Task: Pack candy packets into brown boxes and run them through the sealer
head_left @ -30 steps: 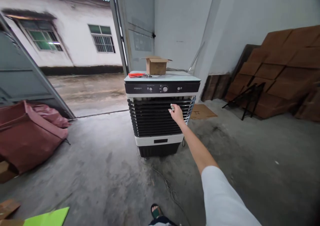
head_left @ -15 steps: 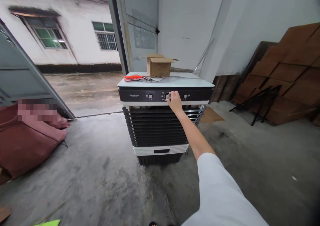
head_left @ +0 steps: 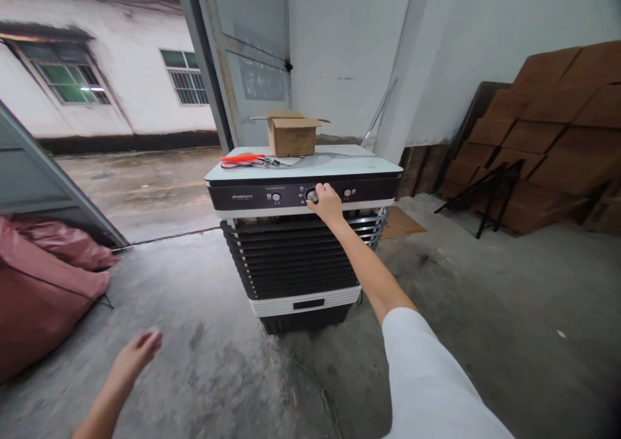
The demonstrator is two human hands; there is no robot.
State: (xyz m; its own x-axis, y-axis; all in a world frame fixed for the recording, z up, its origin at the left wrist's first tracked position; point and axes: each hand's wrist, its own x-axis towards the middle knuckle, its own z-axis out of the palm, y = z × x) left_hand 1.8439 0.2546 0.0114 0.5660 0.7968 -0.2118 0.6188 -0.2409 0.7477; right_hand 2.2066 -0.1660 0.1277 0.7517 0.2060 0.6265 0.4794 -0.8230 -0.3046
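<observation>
An air cooler [head_left: 295, 258] with a dark control panel and black louvres stands on the floor in front of me. My right hand [head_left: 327, 203] reaches across to the panel, its fingers closed round the middle round knob [head_left: 312, 196]. My hand covers part of this knob. Smaller knobs sit to either side, a left knob [head_left: 276, 197] and a right knob [head_left: 347, 193]. At the lower left my left hand [head_left: 138, 352] hangs in the air over the floor, loosely curled, slightly blurred and with nothing visible in it.
On the cooler's top are an open cardboard box [head_left: 292, 136] and a red-handled tool [head_left: 242, 160]. Pinkish-red sacks [head_left: 48, 284] lie at left, beside an open doorway. Stacked cartons [head_left: 548, 141] and a black folding stand [head_left: 490, 196] are at right. A cable [head_left: 327, 397] trails on the floor.
My left hand has come into view at the lower left. My right hand stays on the middle knob. The view has shifted, so the cooler appears slightly further left and lower.
</observation>
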